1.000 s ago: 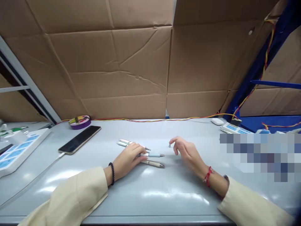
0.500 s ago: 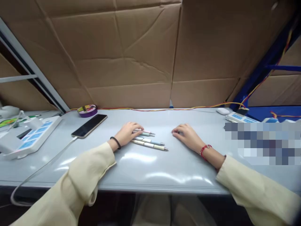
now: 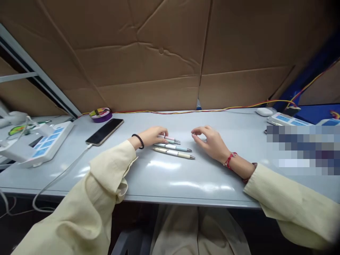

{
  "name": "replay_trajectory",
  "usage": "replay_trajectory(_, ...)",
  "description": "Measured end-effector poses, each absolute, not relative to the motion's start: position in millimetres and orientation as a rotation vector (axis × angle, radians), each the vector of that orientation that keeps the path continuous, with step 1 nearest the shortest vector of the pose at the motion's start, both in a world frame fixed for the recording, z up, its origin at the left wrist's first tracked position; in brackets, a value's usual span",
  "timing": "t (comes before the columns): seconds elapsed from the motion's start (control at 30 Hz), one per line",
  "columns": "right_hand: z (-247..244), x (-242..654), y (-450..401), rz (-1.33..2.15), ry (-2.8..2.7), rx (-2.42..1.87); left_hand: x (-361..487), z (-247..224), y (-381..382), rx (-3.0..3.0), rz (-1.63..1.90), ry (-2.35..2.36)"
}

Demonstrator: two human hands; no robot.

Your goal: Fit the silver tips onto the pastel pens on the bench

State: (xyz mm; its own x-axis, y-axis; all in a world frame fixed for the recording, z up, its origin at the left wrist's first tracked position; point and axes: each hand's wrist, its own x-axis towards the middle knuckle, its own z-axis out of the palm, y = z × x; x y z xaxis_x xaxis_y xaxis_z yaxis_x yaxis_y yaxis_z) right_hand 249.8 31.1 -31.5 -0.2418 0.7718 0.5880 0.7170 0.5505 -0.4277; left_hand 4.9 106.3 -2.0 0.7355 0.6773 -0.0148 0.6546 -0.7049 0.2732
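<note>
My left hand (image 3: 154, 135), with a black bead bracelet, is curled over the back ends of a pink pen (image 3: 170, 138) and a pale green pen (image 3: 175, 142) side by side. Its thumb and index finger press on them. Nearer to me lie a blue-and-white pen (image 3: 176, 147) and a cream-and-white pen (image 3: 175, 153), both with silver tips to the right. My right hand (image 3: 211, 141), with a red bracelet, rests right of the pens. Its fingers are bent, with thumb and index loosely curved towards each other; I see nothing in them.
A black phone (image 3: 105, 132) on a white cable lies to the left, near a purple tape roll (image 3: 101, 115). White power strips (image 3: 47, 145) stand at the left and far right. Cardboard (image 3: 148, 63) walls off the back, with a yellow-red wire (image 3: 225, 108) along it. A white mouse-like object (image 3: 264, 112) sits back right.
The view has shifted slightly. My left hand has drawn in on the pink and pale green pens, apart from the other two. My right hand has lifted its knuckles a little, fingers more arched.
</note>
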Motion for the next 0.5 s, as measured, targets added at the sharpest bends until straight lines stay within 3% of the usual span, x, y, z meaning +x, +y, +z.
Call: replay_trajectory(0.5,-29.9,227.5,26.9,0.512,-2.024,-1.233,-5.7,-25.2,91.2,2.679,0.454,0.974)
